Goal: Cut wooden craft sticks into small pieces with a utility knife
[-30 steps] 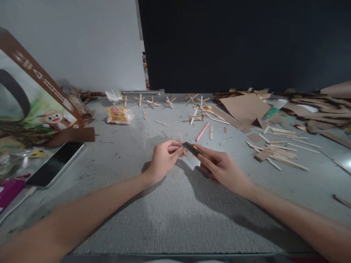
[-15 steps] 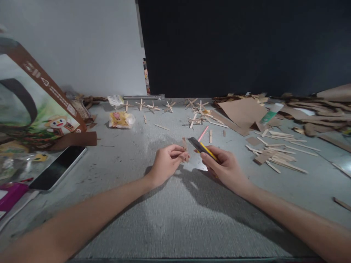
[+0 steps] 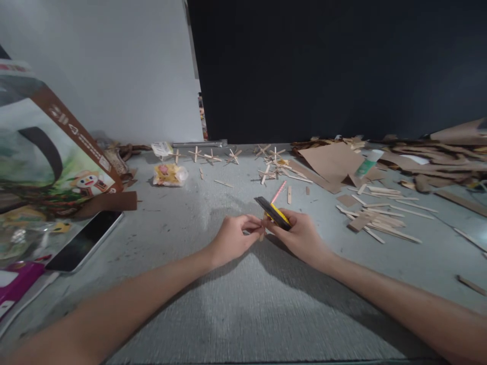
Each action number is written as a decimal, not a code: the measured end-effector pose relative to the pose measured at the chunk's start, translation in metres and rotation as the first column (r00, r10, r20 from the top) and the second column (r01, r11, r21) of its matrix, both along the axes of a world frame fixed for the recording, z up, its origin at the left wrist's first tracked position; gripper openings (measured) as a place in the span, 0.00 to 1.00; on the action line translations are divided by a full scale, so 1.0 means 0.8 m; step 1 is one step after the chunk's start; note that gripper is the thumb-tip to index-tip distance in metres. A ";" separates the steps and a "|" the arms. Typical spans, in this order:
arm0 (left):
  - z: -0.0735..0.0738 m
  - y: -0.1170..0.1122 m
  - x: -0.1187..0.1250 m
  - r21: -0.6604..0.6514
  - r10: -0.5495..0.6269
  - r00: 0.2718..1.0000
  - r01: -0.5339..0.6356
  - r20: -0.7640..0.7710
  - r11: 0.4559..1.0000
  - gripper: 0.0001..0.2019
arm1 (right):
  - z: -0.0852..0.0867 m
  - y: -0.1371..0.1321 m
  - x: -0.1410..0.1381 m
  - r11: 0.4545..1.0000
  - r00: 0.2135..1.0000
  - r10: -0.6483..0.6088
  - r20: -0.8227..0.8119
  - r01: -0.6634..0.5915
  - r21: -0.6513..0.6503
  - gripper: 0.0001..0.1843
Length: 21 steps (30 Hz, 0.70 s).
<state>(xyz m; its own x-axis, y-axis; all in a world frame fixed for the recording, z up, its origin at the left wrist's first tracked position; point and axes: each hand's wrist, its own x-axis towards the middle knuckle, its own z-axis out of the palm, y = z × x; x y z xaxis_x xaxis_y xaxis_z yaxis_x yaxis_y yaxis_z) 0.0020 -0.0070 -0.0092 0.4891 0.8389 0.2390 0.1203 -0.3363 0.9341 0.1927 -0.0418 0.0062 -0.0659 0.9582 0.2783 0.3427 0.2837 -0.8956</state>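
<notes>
My right hand [image 3: 302,233] is closed around a black and yellow utility knife [image 3: 279,216], whose dark end points up and to the left. Fingertips of my left hand [image 3: 235,237] pinch a small wooden stick [image 3: 262,236], of which only a short end shows below the fingers. Both hands meet over the middle of the table, their fingertips touching or nearly so. Just beyond them lie a pink-and-white striped stick [image 3: 279,191] and a short wooden piece [image 3: 289,194]. Whether the blade is out I cannot tell.
Several star-shaped stick assemblies [image 3: 234,156] line the back of the table [image 3: 198,314]. Loose wooden sticks [image 3: 384,223], brown cardboard [image 3: 331,161] and a glue stick [image 3: 369,163] lie to the right. Leftward are a phone [image 3: 85,241], a printed bag [image 3: 64,147] and a yellow packet [image 3: 169,175].
My right hand has moved left with the utility knife, up to my left fingertips. The wooden stick, upright above the left fingers before, now shows below them. The view has shifted slightly.
</notes>
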 end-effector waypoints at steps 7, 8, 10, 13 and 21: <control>0.006 -0.001 -0.002 0.045 0.069 0.996 -0.067 -0.051 0.997 0.08 | -0.005 0.005 0.009 0.993 0.991 -0.116 -0.064 0.113 -0.046 0.27; 0.007 -0.001 -0.002 0.072 0.081 0.995 -0.076 -0.063 0.994 0.08 | -0.005 0.007 0.012 0.992 0.990 -0.126 -0.069 0.124 -0.037 0.27; 0.008 0.000 -0.002 0.106 0.088 0.993 -0.079 -0.078 0.991 0.07 | -0.004 0.009 0.016 0.991 0.990 -0.130 -0.053 0.130 -0.005 0.25; 0.010 0.002 -0.002 0.065 0.067 0.997 -0.064 -0.048 0.996 0.06 | -0.003 0.012 0.019 0.994 0.992 -0.109 0.063 0.108 0.018 0.24; 0.006 0.014 -0.005 -0.137 0.060 0.995 -0.049 0.084 0.989 0.09 | 0.002 0.007 0.013 0.999 0.987 0.041 0.158 -0.038 -0.019 0.24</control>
<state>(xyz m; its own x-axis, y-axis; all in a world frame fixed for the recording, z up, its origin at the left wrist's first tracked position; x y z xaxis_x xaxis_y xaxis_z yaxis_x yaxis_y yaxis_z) -0.0020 0.0043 -0.0042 0.4239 0.8911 0.1621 0.0506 -0.2020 0.9781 0.2030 -0.0364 0.0082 -0.1458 0.9582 0.2461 0.4693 0.2860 -0.8355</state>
